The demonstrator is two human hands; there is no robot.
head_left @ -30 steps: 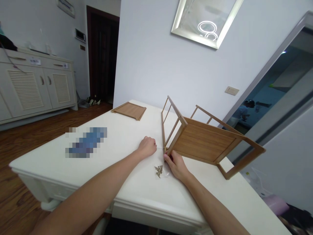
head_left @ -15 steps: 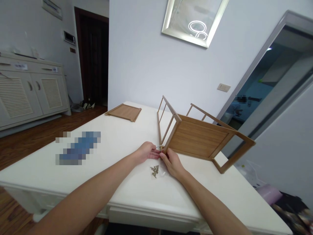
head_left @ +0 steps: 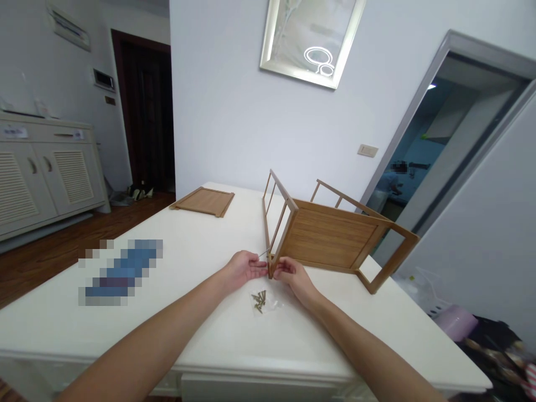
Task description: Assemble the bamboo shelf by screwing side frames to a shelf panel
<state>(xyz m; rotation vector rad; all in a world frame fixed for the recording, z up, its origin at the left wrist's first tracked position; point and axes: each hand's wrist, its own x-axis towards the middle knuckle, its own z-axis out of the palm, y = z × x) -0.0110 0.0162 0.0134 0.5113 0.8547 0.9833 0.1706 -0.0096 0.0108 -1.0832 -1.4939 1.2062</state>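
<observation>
A light-brown wooden frame (head_left: 330,234) with a solid panel and slatted ends stands tilted on the table. My left hand (head_left: 243,271) is left of its near lower corner, thumb and forefinger pinching a thin metal hex key (head_left: 263,253) whose far end meets the frame. The other fingers of that hand stretch toward the corner. On the corner's right side, my right hand (head_left: 296,277) has its fingers curled against the wood; its fingertips are partly hidden. Several brass-coloured screws (head_left: 259,300) lie on a small clear plastic bag (head_left: 274,304) just in front of the hands.
A separate wooden panel (head_left: 205,201) lies flat at the table's back left. A blurred-out blue item (head_left: 125,273) is on the left of the white table (head_left: 201,335). A wall stands behind, with a doorway (head_left: 444,128) at right and a louvred cabinet (head_left: 46,162) at left.
The view has shifted, so the scene sits a little further left and lower. My right thumb has drawn back from the corner's front. The left hand still pinches the hex key there.
</observation>
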